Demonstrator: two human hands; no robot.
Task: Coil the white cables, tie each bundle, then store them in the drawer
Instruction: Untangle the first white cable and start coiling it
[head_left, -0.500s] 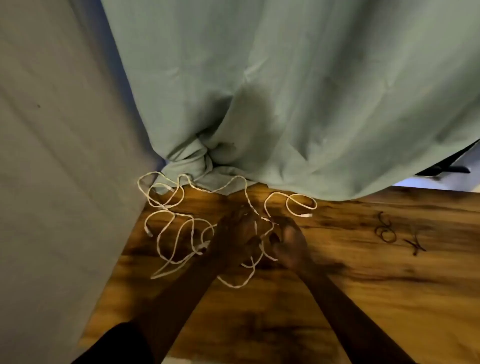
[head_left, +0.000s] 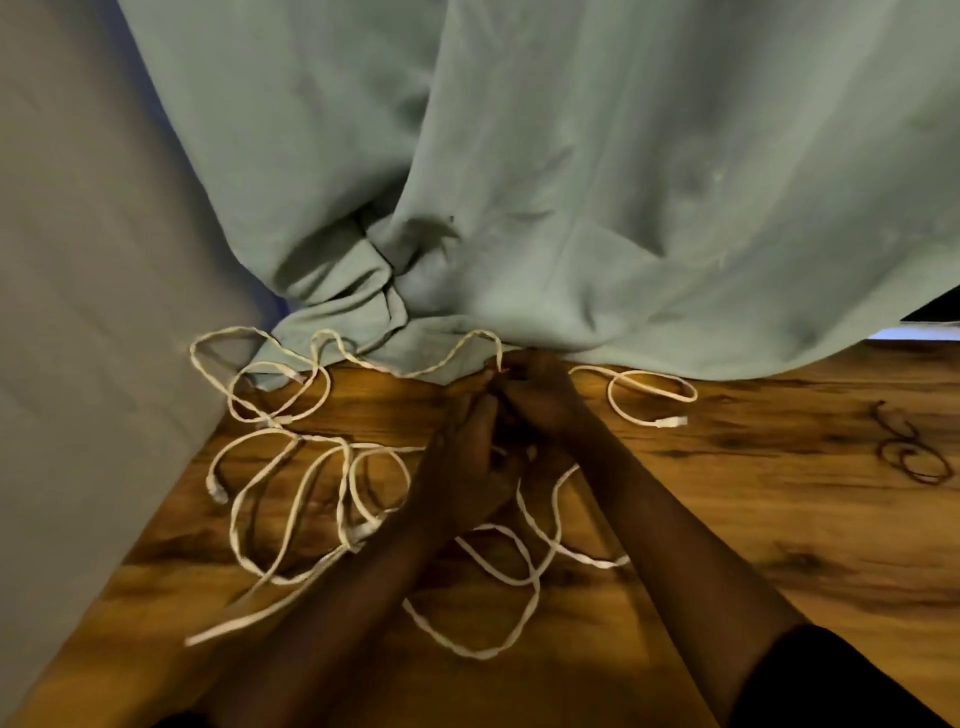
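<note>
Both hands meeting at the far edge of the table (head_left: 727, 519), just under the hem of the green cloth (head_left: 571, 182). Right hand (head_left: 537, 397) closed, apparently pinching a run of white cable (head_left: 291, 499) where it arcs up to the knuckles; exact hold too dark to confirm. Left hand (head_left: 467, 467) flatter, fingers extended alongside, touching the right; whether anything lies in it, impossible to tell. Judged as the very start of coiling: finding an end and gathering a first loop, with no bundle formed and nothing tied. Next, probably, drawing slack through the tangle without tightening the crossings. Cable thin, limp, faintly braided-looking, sprawled in overlapping loops to the left and toward the near edge, one separate loop with a plug (head_left: 672, 422) off to the right. Dark ties (head_left: 909, 447), thin and ring-shaped, lying well apart farther right. Tabletop glossy, knotty wood grain. No drawer in view.
</note>
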